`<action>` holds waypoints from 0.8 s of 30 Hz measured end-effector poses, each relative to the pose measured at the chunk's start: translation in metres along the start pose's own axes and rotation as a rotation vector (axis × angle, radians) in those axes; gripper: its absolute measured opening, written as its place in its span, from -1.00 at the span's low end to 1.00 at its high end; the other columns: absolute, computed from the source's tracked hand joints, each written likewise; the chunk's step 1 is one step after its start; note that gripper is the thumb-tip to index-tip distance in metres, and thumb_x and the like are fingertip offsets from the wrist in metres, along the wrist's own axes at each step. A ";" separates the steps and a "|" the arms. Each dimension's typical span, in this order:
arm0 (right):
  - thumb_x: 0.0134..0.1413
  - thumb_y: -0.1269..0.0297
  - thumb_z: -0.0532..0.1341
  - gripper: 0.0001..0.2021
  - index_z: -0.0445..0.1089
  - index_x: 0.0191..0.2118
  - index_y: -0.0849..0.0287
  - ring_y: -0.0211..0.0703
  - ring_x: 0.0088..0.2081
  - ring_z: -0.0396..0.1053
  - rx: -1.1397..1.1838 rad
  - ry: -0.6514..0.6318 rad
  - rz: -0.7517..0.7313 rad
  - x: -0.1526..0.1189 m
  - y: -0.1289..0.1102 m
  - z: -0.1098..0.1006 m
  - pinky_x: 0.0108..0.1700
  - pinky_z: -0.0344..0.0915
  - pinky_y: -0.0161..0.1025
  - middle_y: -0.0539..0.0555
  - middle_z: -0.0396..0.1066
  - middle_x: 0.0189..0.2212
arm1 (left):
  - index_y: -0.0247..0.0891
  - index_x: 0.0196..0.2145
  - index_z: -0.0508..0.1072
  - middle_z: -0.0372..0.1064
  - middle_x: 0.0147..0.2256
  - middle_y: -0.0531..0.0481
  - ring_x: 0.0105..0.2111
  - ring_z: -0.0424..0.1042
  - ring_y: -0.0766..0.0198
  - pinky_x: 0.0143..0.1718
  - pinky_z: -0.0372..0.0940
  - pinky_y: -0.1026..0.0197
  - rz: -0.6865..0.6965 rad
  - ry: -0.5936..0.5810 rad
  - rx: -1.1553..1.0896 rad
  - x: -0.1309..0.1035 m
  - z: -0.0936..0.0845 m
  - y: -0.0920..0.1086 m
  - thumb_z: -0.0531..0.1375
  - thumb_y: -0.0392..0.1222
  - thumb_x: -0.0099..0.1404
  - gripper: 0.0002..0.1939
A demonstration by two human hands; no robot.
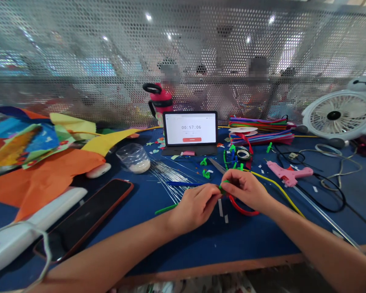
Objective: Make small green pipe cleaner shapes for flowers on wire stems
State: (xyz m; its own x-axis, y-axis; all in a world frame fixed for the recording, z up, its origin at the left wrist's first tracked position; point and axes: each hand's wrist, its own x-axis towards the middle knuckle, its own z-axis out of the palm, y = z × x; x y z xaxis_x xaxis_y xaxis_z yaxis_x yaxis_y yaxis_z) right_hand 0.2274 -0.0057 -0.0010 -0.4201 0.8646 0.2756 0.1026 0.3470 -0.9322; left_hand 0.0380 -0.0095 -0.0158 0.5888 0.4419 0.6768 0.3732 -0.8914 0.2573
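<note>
My left hand (198,205) and my right hand (245,189) meet above the blue table (177,254), fingertips nearly touching. Both are closed on a small green piece (223,187), mostly hidden by the fingers. A green strip (166,209) shows to the left of my left hand, and a blue stick (183,184) lies just beyond it. Beneath my right hand is the red ring (245,211) of what look like scissors, with a pointed blade (216,165) beyond the fingers. Small curled green pieces (206,174) lie past my hands.
A tablet (190,128) with a timer stands behind. Leftward are a clear cup (134,158), silvery wires (171,179), a phone (88,217) and coloured cloth (45,175). A pink glue gun (289,173), pipe-cleaner bundles (262,137) and a white fan (338,114) are rightward.
</note>
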 end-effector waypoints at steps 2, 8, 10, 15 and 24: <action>0.08 0.20 0.21 -0.83 0.32 -0.38 0.20 -0.30 -0.47 0.32 -0.049 0.012 -0.006 0.000 -0.001 0.000 -0.44 0.20 -0.38 -0.02 0.35 -0.52 | -0.26 -0.28 0.29 0.46 -0.36 0.01 -0.39 0.46 0.39 -0.36 0.30 0.39 0.023 0.021 0.039 -0.001 0.000 -0.002 0.05 -0.38 0.28 -0.92; 0.08 0.23 0.21 -0.86 0.37 -0.35 0.20 -0.28 -0.49 0.33 -0.150 0.055 -0.049 -0.002 -0.004 0.001 -0.45 0.22 -0.36 0.01 0.40 -0.52 | -0.24 -0.29 0.30 0.48 -0.42 0.05 -0.48 0.47 0.38 -0.46 0.28 0.40 0.016 0.028 0.103 -0.003 0.001 -0.004 0.05 -0.34 0.29 -0.93; 0.07 0.22 0.22 -0.86 0.38 -0.36 0.20 -0.29 -0.51 0.32 -0.143 0.059 -0.035 -0.002 -0.003 0.001 -0.47 0.22 -0.36 0.01 0.39 -0.53 | -0.24 -0.29 0.31 0.48 -0.43 0.05 -0.50 0.47 0.38 -0.48 0.28 0.39 0.008 0.013 0.104 -0.003 0.001 -0.004 0.05 -0.35 0.29 -0.92; 0.04 0.21 0.24 -0.84 0.36 -0.38 0.21 -0.33 -0.53 0.32 0.080 0.003 0.047 0.000 -0.002 0.001 -0.47 0.25 -0.38 -0.03 0.37 -0.56 | -0.24 -0.29 0.29 0.49 -0.44 0.06 -0.50 0.49 0.39 -0.50 0.29 0.41 -0.065 0.010 -0.029 -0.002 -0.002 0.000 0.04 -0.38 0.28 -0.90; -0.11 0.24 0.35 -0.80 0.35 -0.43 0.22 -0.31 -0.51 0.38 0.207 0.001 0.110 0.001 -0.001 0.001 -0.47 0.30 -0.39 -0.04 0.40 -0.58 | -0.23 -0.33 0.26 0.51 -0.46 0.01 -0.46 0.53 0.30 -0.47 0.42 0.36 -0.378 -0.015 -0.464 0.000 -0.001 0.007 0.06 -0.29 0.29 -0.98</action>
State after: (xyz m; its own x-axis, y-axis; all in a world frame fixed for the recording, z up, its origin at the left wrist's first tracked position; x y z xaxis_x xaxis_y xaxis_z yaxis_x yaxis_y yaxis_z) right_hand 0.2261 -0.0056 -0.0001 -0.4157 0.8935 0.1700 -0.0392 0.1692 -0.9848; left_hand 0.0403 -0.0154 -0.0136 0.4874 0.7354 0.4708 0.2088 -0.6217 0.7549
